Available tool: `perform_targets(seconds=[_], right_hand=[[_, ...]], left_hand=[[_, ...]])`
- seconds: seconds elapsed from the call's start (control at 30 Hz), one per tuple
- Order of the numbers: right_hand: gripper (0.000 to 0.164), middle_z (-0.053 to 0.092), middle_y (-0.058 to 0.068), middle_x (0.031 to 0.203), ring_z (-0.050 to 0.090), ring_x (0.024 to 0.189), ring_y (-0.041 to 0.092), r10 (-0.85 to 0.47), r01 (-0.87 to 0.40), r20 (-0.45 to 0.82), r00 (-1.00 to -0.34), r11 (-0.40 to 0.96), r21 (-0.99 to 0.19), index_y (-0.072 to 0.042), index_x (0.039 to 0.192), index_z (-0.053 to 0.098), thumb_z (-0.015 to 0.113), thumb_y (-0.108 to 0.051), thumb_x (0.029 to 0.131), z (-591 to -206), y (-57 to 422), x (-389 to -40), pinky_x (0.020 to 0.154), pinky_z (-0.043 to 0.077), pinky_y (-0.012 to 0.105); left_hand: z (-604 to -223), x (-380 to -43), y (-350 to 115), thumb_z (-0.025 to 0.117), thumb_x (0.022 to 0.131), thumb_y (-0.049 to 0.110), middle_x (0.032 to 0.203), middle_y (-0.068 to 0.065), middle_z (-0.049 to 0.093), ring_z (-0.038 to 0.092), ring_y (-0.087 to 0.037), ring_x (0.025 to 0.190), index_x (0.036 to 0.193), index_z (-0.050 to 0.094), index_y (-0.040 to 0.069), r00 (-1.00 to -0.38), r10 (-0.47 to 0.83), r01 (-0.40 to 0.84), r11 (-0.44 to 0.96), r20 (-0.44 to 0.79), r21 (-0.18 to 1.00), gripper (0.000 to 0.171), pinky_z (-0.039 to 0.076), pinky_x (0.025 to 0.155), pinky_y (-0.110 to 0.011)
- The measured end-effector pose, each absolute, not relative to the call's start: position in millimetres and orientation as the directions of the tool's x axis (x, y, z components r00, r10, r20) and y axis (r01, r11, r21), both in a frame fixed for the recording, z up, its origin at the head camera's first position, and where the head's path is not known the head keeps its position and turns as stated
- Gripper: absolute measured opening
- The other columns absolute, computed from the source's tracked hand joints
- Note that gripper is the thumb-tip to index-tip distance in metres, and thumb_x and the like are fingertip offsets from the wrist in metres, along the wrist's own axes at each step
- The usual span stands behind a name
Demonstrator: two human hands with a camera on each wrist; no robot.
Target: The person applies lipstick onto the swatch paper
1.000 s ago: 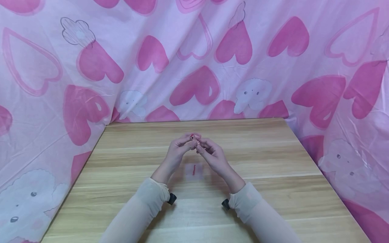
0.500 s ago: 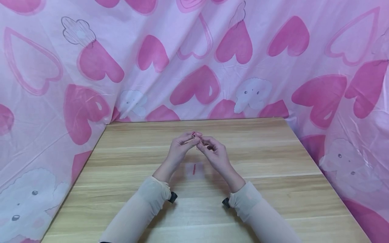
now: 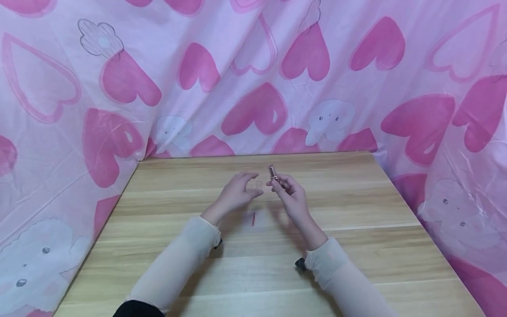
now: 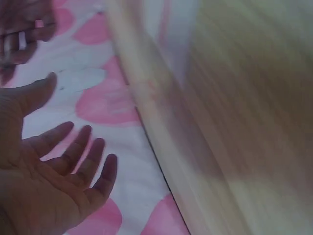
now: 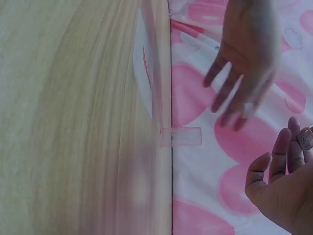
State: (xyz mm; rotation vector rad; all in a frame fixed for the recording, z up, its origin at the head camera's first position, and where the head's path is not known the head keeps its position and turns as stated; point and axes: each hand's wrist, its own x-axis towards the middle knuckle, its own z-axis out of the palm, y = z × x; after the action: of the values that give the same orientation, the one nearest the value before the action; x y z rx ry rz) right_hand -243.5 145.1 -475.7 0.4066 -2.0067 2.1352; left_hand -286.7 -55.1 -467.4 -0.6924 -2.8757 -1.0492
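My right hand [image 3: 291, 196] pinches a rose-gold lipstick [image 3: 272, 172] upright between thumb and fingers. In the right wrist view its round base [image 5: 306, 138] peeks out beside the fingers. My left hand [image 3: 237, 192] holds nothing, its thumb and fingers spread apart just left of a clear cap [image 3: 259, 185] standing on the table. The left wrist view shows this left hand [image 4: 58, 171] with loosely bent, separated fingers. Nearer to me, between the forearms, lies a small white paper [image 3: 259, 220] with a red streak [image 3: 253, 219] on it.
The wooden table [image 3: 336, 273] reaches back to a pink heart-patterned curtain [image 3: 253, 57], which also hangs along both sides. Dark wrist cameras [image 3: 300, 264] sit under the sleeve cuffs.
Both hands were together around the lipstick, its red tip showing. Now they are apart: the left has let go, the right has moved right with the lipstick, and no red tip shows.
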Motion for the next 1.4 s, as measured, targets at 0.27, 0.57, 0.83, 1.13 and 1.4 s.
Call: perform_targets(seconds=[0.27, 0.57, 0.83, 1.13, 1.4], right_hand=[[0.031, 0.074, 0.009, 0.104, 0.062, 0.096, 0.035, -0.047, -0.274, 0.279, -0.959, -0.089, -0.958, 0.002, 0.121, 0.063, 0.066, -0.020, 0.099, -477, 146, -243, 0.085, 0.052, 0.028], [0.032, 0.073, 0.014, 0.106, 0.063, 0.094, 0.026, -0.057, -0.256, 0.261, -0.964, -0.085, -0.963, 0.001, 0.121, 0.063, 0.067, -0.022, 0.099, -479, 146, -244, 0.091, 0.053, 0.037], [0.032, 0.072, 0.015, 0.107, 0.064, 0.093, 0.019, -0.078, -0.253, 0.260, -0.962, -0.094, -0.963, 0.000, 0.121, 0.063, 0.067, -0.023, 0.099, -481, 146, -244, 0.090, 0.053, 0.033], [0.032, 0.073, 0.010, 0.105, 0.063, 0.095, 0.025, -0.074, -0.240, 0.248, -0.966, -0.102, -0.965, -0.001, 0.121, 0.064, 0.068, -0.024, 0.098, -481, 147, -240, 0.088, 0.054, 0.033], [0.028, 0.073, 0.018, 0.104, 0.064, 0.093, 0.026, -0.117, -0.249, 0.252, -0.961, -0.040, -0.968, 0.003, 0.118, 0.064, 0.066, -0.018, 0.099, -479, 148, -232, 0.085, 0.053, 0.031]], left_hand=[[-483, -311, -45, 0.067, 0.097, 0.034, 0.144, -0.011, 0.056, 0.050, -0.031, 0.134, 0.144, 0.054, 0.011, -0.895, 0.444, 0.405, 0.787, 0.029, 0.466, 0.054, 0.039, 0.111, -0.049], [-487, -319, -38, 0.068, 0.097, 0.024, 0.120, -0.005, 0.071, 0.065, -0.025, 0.111, 0.126, 0.068, 0.011, -0.888, 0.458, 0.424, 0.775, 0.047, 0.468, 0.032, 0.050, 0.099, -0.043], [-470, -307, -45, 0.071, 0.094, 0.031, 0.114, -0.001, 0.072, 0.066, -0.021, 0.105, 0.121, 0.071, 0.016, -0.898, 0.414, 0.427, 0.734, 0.150, 0.529, 0.031, 0.052, 0.091, -0.043], [-435, -291, -67, 0.070, 0.095, 0.040, 0.112, 0.004, 0.073, 0.066, -0.018, 0.104, 0.122, 0.072, 0.016, -0.933, 0.306, 0.313, 0.425, 0.191, 0.849, 0.036, 0.056, 0.086, -0.041], [-420, -281, -92, 0.071, 0.093, 0.044, 0.114, 0.003, 0.073, 0.064, -0.017, 0.112, 0.122, 0.072, 0.018, -0.957, 0.227, 0.231, 0.205, 0.183, 0.951, 0.039, 0.049, 0.100, -0.043]])
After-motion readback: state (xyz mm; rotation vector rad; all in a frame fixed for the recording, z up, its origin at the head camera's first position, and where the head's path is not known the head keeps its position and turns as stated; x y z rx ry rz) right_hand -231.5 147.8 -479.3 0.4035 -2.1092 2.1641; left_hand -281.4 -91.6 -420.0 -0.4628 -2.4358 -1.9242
